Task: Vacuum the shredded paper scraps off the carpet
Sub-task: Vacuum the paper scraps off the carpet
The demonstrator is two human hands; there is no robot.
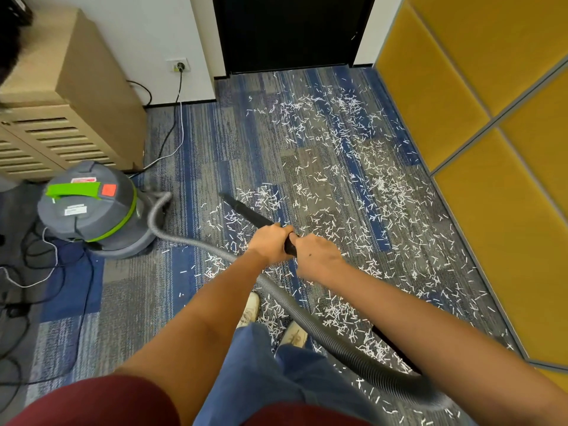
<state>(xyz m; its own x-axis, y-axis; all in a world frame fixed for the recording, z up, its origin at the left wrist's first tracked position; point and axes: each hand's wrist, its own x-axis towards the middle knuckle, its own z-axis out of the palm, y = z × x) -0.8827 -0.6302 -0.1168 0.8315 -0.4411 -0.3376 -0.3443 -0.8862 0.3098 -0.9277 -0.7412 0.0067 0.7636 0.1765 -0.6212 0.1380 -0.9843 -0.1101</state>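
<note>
- Single head view, worn high, looking forward and steeply down at the carpet (pixel 196 142).
- Wide angle; arms (pixel 215 302) near, door (pixel 289 32) at the far top edge.

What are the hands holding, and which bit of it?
Both hands grip the black vacuum tube at its back end, by the grey hose: the left hand in front, the right hand just behind it.

White paper scraps (pixel 353 167) speckle the carpet (pixel 215 139), patched in blue and grey stripes, beyond the right hand (pixel 316 256). Left of the left hand (pixel 270 242), the vacuum (pixel 92 210) is grey with a lime-green handle and band and an orange-red button. The nozzle (pixel 246 210) is black, the hose (pixel 310 323) grey.
</note>
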